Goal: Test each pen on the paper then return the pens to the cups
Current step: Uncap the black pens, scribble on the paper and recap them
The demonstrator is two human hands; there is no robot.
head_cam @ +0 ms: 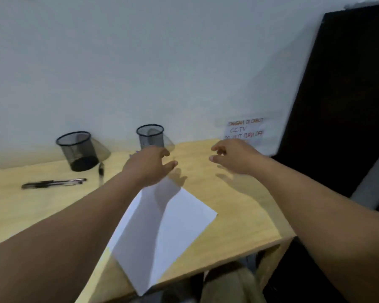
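A white sheet of paper (162, 224) lies on the wooden table (239, 206), partly over the front edge. Two black mesh cups stand at the back: one (78, 150) on the left, one (150, 136) in the middle, both looking empty. Two or three dark pens (53, 183) lie side by side left of the paper, and another pen (101, 171) lies in front of the left cup. My left hand (149, 166) hovers above the paper's far corner, just before the middle cup, fingers apart. To its right my right hand (234, 157) is also open and holds nothing.
A white wall rises behind the table with a handwritten notice (246, 131) taped low on the right. A dark door or panel (337, 106) stands at the right. The table's right edge and a leg (269, 263) are near my right forearm.
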